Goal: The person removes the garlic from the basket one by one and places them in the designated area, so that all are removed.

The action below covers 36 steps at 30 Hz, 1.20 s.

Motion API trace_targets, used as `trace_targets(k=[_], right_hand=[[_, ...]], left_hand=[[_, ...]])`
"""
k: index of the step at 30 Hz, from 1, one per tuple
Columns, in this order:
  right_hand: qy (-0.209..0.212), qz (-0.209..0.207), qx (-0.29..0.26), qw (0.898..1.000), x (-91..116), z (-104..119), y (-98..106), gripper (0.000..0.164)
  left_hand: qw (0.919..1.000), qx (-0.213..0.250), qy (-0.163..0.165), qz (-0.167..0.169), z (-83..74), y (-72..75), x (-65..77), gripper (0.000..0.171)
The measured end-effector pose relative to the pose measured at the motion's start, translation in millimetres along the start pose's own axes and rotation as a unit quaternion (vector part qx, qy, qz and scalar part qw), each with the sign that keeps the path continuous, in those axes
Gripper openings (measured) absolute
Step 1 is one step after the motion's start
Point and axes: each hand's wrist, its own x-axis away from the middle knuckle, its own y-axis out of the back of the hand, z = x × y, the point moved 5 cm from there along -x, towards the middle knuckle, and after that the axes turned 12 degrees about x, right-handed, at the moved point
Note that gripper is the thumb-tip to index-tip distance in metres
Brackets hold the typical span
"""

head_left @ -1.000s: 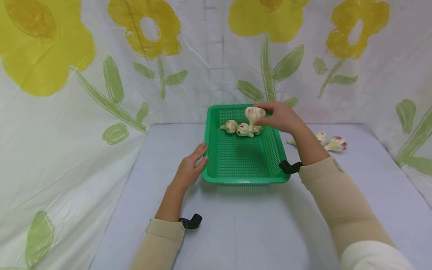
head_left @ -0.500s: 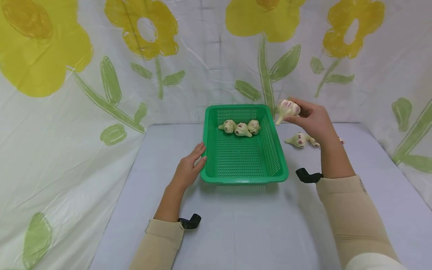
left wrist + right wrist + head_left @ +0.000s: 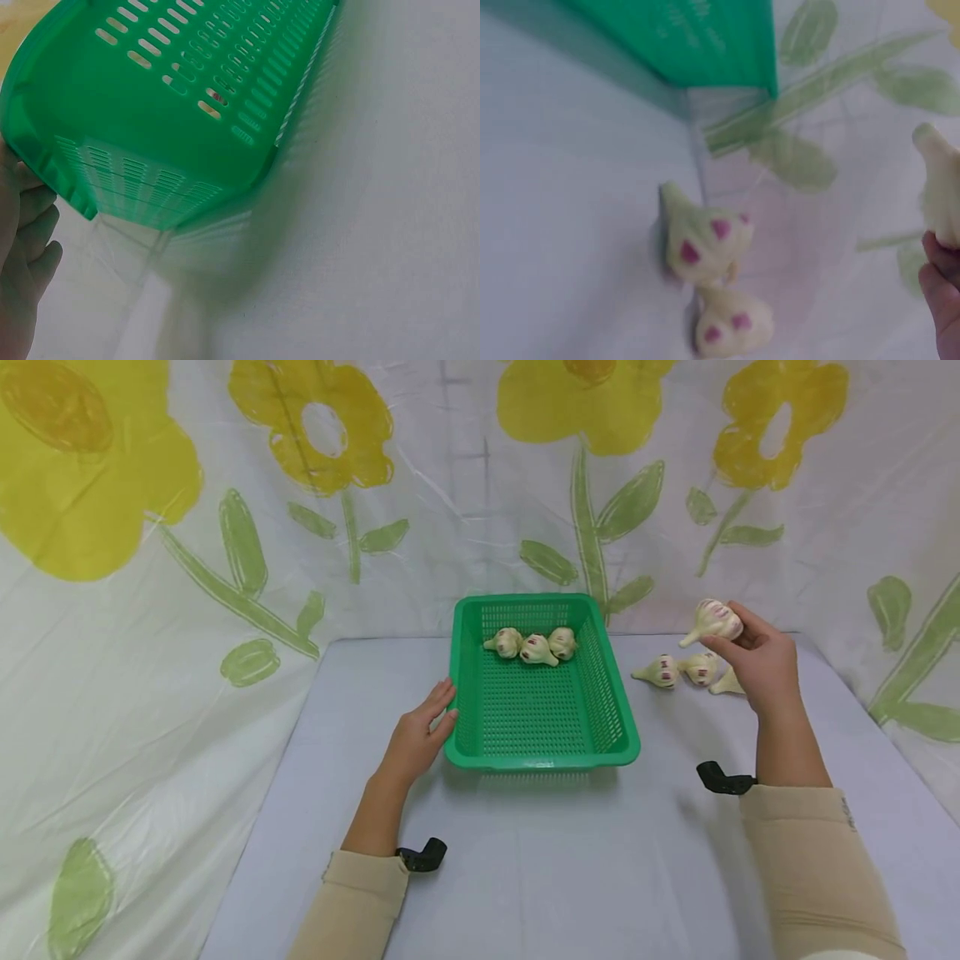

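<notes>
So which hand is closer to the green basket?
The left: the left hand rests against the left side of the green basket, while the right hand is well off to its right, holding a garlic bulb.

I see room across the near table (image 3: 525, 877); the green basket (image 3: 542, 763) blocks the middle, the left hand (image 3: 420, 737) its left side; three garlic bulbs (image 3: 536, 649) crowd its far end, three loose bulbs (image 3: 701, 668) the far right.

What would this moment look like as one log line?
Right hand: holds garlic bulb aloft | Left hand: fingers touch green basket | Inside basket: three bulbs | On table, right of basket: three more bulbs
</notes>
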Motion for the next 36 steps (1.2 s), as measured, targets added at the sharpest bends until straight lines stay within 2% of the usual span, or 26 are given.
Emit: trace_targets(k=[4, 7, 9, 16, 22, 29, 33, 36], right_hand=[[-0.054, -0.043, -0.091, 0.993, 0, -24, 11, 0.076], [-0.1, -0.068, -0.168, 0.978, 0, -42, 17, 0.08], [-0.126, -0.078, -0.188, 0.971, 1, -53, 20, 0.082], [-0.181, -0.084, -0.229, 0.953, 7, -85, 28, 0.08], [-0.182, -0.101, -0.283, 0.936, 8, -110, 34, 0.081], [-0.247, -0.1, -0.289, 0.919, 8, -142, 35, 0.09], [-0.266, -0.108, -0.295, 0.911, 10, -152, 34, 0.09], [-0.276, -0.116, -0.288, 0.909, 11, -158, 35, 0.09]], left_hand=[[1.0, 0.001, -0.003, -0.002, -0.6, 0.7, 0.7, 0.054], [1.0, 0.001, -0.006, -0.004, -0.8, 0.6, 1.0, 0.053], [1.0, 0.001, -0.006, -0.006, -0.4, 0.3, 1.2, 0.053], [0.9999, -0.003, -0.005, -0.009, 2.5, -1.4, 2.0, 0.051], [1.0, -0.003, -0.004, -0.008, 3.2, -2.2, 2.4, 0.051], [1.0, 0.0, -0.004, -0.008, 1.7, -1.9, 2.1, 0.052], [0.9999, -0.002, -0.007, -0.008, 2.0, -1.3, 0.9, 0.053], [0.9999, -0.001, -0.009, -0.009, 2.0, -1.0, 0.0, 0.052]])
